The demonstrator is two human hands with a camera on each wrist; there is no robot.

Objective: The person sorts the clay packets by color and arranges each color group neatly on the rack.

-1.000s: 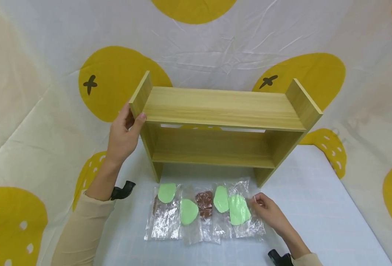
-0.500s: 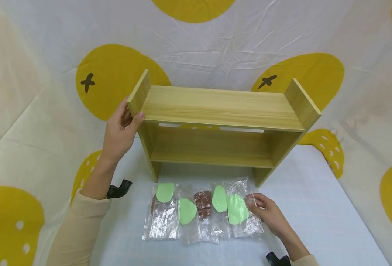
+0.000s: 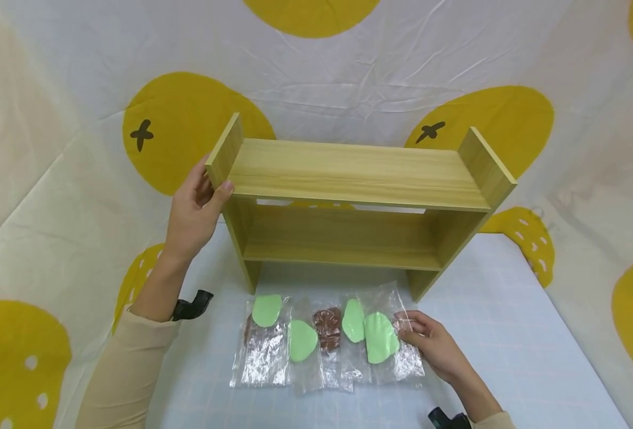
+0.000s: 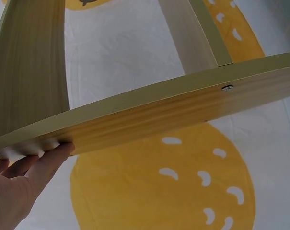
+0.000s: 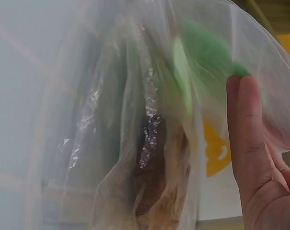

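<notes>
A two-tier light wood shelf (image 3: 359, 173) stands upright on the table. My left hand (image 3: 188, 220) grips the upper left side panel (image 3: 226, 152), thumb at the front edge and fingers round the outer face, as the left wrist view also shows. In front of the shelf lies a row of clear plastic bags with light green and brown flat pieces. My right hand (image 3: 437, 348) pinches the right edge of the rightmost plastic bag (image 3: 409, 360), which has a green piece (image 3: 382, 338) at it. In the right wrist view this bag stands partly raised beside the fingers (image 5: 250, 120).
Other bags lie overlapping to the left, one with a brown piece (image 3: 328, 329) and one with a green piece (image 3: 267, 310). A pale checked cloth (image 3: 526, 333) covers the table. Behind hangs a white curtain (image 3: 343, 77) with yellow shapes.
My right hand has moved slightly left onto the rightmost bag, whose upper edge has risen a little. The left hand keeps its grip on the shelf.
</notes>
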